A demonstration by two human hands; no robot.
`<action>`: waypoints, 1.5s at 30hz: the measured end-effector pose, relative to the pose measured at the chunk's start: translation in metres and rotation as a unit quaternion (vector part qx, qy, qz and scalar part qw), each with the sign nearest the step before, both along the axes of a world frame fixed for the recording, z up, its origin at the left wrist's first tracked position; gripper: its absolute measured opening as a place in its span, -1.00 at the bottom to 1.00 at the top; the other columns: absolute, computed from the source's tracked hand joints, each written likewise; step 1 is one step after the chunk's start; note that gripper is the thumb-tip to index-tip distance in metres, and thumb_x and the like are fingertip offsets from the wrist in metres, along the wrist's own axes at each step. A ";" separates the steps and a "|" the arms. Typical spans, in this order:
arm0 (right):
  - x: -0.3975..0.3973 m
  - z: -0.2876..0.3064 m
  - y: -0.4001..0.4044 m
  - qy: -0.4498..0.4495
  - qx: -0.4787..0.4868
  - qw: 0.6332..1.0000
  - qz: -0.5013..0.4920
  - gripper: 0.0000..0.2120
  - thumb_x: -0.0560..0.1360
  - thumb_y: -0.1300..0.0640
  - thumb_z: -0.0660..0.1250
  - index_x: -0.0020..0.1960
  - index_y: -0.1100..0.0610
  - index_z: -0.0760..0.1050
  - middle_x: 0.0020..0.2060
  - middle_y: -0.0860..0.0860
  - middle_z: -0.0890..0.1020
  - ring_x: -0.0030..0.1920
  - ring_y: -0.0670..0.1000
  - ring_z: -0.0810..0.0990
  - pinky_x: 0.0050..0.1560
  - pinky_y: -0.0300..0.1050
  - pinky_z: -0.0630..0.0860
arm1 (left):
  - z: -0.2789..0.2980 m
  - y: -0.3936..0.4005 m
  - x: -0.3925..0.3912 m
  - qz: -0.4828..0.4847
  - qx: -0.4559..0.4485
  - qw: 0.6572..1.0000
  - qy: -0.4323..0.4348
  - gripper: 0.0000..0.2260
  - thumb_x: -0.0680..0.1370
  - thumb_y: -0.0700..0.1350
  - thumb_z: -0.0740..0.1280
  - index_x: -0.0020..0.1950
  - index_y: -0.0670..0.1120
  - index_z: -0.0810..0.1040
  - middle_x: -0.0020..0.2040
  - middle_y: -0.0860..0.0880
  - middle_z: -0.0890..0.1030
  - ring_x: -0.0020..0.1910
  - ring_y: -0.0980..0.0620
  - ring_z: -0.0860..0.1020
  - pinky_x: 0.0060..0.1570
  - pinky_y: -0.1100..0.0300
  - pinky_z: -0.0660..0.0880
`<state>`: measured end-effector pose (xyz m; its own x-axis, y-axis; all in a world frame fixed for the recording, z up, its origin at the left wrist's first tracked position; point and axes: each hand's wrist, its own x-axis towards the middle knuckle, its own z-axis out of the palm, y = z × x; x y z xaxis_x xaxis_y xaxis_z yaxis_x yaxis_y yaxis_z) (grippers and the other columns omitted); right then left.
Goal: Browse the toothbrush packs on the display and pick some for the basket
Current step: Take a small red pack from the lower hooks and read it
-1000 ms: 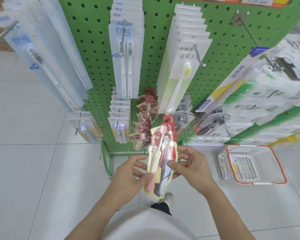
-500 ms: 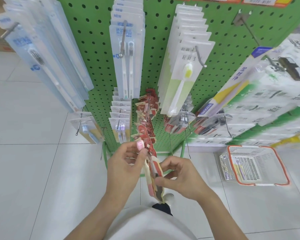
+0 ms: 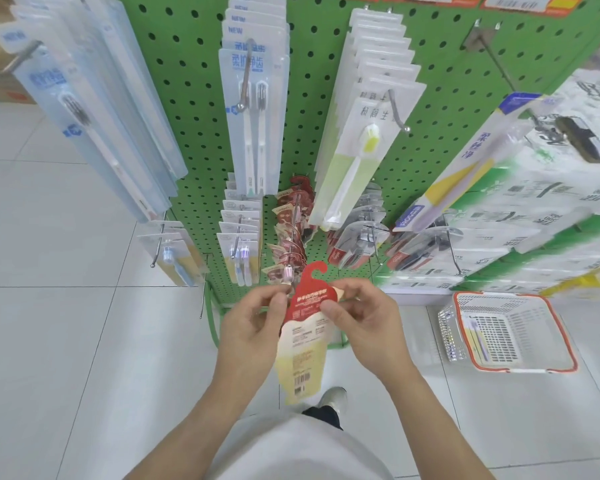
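Toothbrush pack (image 3: 303,341), red and cream, back facing you, is pinched at its top between your left hand (image 3: 253,323) and right hand (image 3: 359,318). Right of your grip, the basket (image 3: 555,344) holds one pack; more picking remains.

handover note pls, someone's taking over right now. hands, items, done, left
Left hand: pinches the left edge of the red pack.
Right hand: pinches its right edge; printed back faces the camera, hook tab up.
Same-style packs hang on the peg just above.
Basket sits on the floor to the right, with one pack inside.
Done: one pack in the basket.
Left: decide on the red pack, then drop it in the basket or rehang it; keep browsing.
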<state>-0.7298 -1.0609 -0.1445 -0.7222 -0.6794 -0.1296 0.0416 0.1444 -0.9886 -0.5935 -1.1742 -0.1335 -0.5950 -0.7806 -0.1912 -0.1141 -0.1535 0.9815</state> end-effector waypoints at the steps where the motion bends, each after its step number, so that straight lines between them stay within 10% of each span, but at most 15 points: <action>1: 0.000 -0.001 0.000 -0.005 0.001 1.000 -0.013 -0.75 0.46 0.28 0.52 0.04 0.00 0.64 -0.25 -0.13 0.63 -0.23 0.08 0.67 -0.05 0.32 0.62 | 0.003 0.002 0.001 -0.012 0.002 1.000 0.009 -0.83 0.62 -0.06 0.29 0.10 -0.04 0.65 -0.05 -0.01 0.73 -0.11 -0.01 0.71 -0.13 0.12 0.64; 10: 0.008 0.007 -0.002 0.033 0.007 0.999 -0.022 -0.83 0.40 -0.02 0.55 -0.07 -0.02 0.63 -0.22 0.00 0.71 -0.30 0.06 0.58 -0.27 -0.02 0.55 | 0.002 -0.004 -0.001 -0.008 -0.036 0.999 -0.022 -0.77 0.54 -0.25 0.45 0.00 0.10 0.65 -0.18 0.10 0.72 -0.24 0.05 0.70 -0.27 0.16 0.60; 15: 0.009 0.010 -0.016 0.050 0.032 0.997 -0.043 -0.79 0.38 0.14 0.62 -0.18 0.07 0.58 -0.30 -0.07 0.70 -0.30 -0.10 0.64 -0.26 -0.23 0.54 | -0.002 -0.003 0.000 -0.047 -0.030 0.998 -0.017 -0.79 0.54 -0.25 0.45 0.10 0.01 0.68 -0.11 0.06 0.74 -0.18 0.04 0.71 -0.22 0.22 0.62; 23: -0.013 -0.003 -0.001 -0.043 0.059 0.991 -0.114 -0.80 0.45 0.13 0.56 -0.10 0.18 0.55 -0.27 0.08 0.67 -0.39 0.06 0.61 -0.52 -0.14 0.47 | -0.024 -0.006 0.018 -0.143 0.012 0.980 -0.140 -0.73 0.55 -0.22 0.46 0.20 0.02 0.60 -0.08 0.04 0.72 -0.19 0.10 0.71 -0.23 0.31 0.56; 35: -0.013 -0.015 0.013 0.001 0.099 0.981 -0.168 -0.83 0.51 0.17 0.51 -0.01 0.07 0.52 -0.10 0.11 0.65 -0.20 0.11 0.73 -0.40 -0.04 0.64 | -0.034 -0.012 0.025 -0.211 -0.051 0.962 -0.169 -0.53 0.58 -0.27 0.39 0.30 0.26 0.49 -0.01 0.08 0.66 -0.12 0.06 0.65 -0.13 0.17 0.61; 45: -0.011 -0.009 0.010 0.018 0.153 0.981 -0.115 -0.45 0.24 0.18 0.70 0.06 -0.04 0.45 -0.09 -0.07 0.66 -0.19 0.05 0.70 -0.19 0.07 0.66 | -0.036 -0.018 0.022 -0.188 -0.052 0.973 -0.125 -0.48 0.56 -0.33 0.39 0.23 0.32 0.52 -0.05 0.09 0.67 -0.16 -0.05 0.64 -0.25 0.28 0.55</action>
<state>-0.7412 -1.0505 -0.1539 -0.8601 -0.4307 -0.2733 0.0731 0.4262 -0.9017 -0.5716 -1.1919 -0.1699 -0.7878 -0.5388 -0.2985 -0.3796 0.0430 0.9242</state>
